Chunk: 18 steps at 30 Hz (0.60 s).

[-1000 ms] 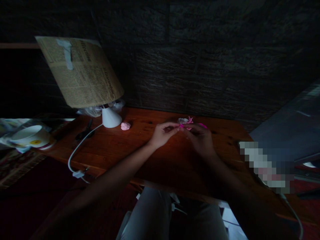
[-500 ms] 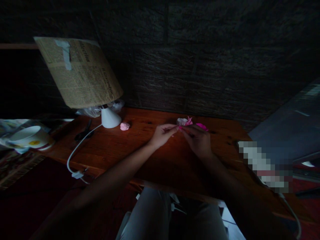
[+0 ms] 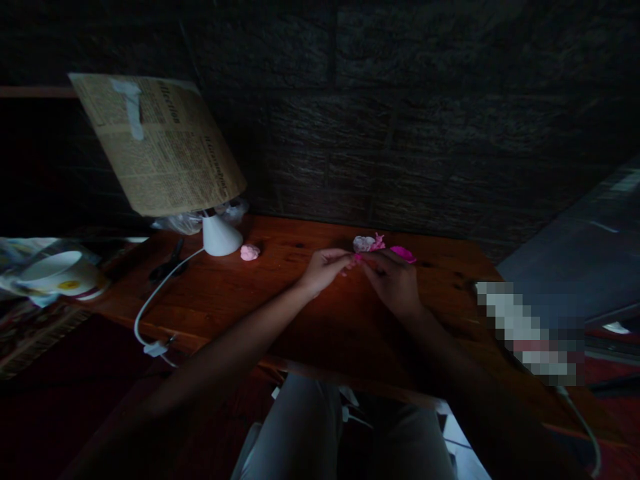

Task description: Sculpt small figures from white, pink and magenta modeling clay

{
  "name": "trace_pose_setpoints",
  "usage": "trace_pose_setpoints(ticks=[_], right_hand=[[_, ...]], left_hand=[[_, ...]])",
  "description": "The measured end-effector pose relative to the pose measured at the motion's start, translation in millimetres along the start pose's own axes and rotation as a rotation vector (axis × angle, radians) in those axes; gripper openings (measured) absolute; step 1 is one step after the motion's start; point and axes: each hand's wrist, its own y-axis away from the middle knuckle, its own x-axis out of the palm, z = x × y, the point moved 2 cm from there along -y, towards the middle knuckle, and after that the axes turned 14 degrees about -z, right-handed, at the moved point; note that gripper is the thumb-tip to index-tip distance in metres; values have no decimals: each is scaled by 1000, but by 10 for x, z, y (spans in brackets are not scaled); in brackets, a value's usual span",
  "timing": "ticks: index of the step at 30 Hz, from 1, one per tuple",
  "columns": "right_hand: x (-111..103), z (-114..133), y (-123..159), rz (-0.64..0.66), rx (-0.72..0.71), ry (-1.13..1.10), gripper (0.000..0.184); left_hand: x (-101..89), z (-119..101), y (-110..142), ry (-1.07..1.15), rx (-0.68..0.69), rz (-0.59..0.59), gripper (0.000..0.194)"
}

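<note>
Above the wooden table, my left hand [image 3: 325,270] and my right hand [image 3: 397,277] meet at the fingertips. Pinched between them is a small bright pink piece [image 3: 358,257], soft-looking, perhaps clay or paper; its kind is hard to make out in the dim light. Both hands are closed on it. Just behind the fingers lie a pale crumpled lump [image 3: 363,244] and a pink lump with a spiky tip [image 3: 379,243]. A flat magenta piece [image 3: 403,254] rests beyond my right hand, partly covered by it. Further left sits a light pink lump [image 3: 249,252].
A lamp [image 3: 223,237] with a newspaper-covered shade [image 3: 160,143] stands at the back left, its white cord [image 3: 145,303] running over the table's front edge. Dark scissors [image 3: 167,268] lie beside it. A white bowl-like container [image 3: 63,273] is far left; a blurred-out device [image 3: 525,333] lies right.
My right hand has shifted slightly left, showing more of the magenta piece behind it. The fingers of both hands have moved a little around the small pink piece.
</note>
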Motion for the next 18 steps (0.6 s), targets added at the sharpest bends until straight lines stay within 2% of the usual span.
trace_pose_setpoints(ticks=[5,18], right_hand=[[18,-20,12,-33,-93,66,16],[12,-20,3,-92,-104,48,13]], left_hand=[[4,16,-4,29,-71,16,36],[6,13,6,77,-102,19,29]])
